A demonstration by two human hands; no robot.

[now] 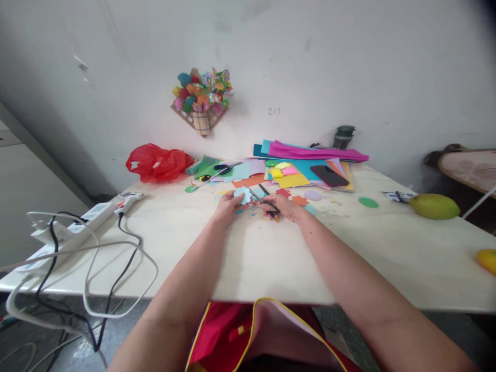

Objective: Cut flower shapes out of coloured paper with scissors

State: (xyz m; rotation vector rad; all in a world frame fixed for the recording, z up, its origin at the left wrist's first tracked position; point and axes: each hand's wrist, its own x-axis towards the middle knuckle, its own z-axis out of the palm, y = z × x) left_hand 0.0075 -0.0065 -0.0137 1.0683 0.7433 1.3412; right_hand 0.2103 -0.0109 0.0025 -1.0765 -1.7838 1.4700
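My left hand [228, 205] pinches a light blue paper flower [244, 195] by its left edge, just above the table. Facing it, my right hand [283, 205] is closed around the black handles of a pair of scissors [272, 207]. The blades are parted and point up and left, close beside the flower; whether they touch it I cannot tell. Around both hands lie small paper scraps and cut shapes, among them a red flower [283, 193], an orange flower [299, 200] and a lilac oval [312, 195].
Coloured sheets [294, 178], a dark phone [329, 175] and a second pair of scissors [228, 168] lie towards the wall. A red plastic bag [157, 163] sits back left. A power strip [83, 222] with loose cables fills the left edge. A green-yellow fruit [434, 206] lies right.
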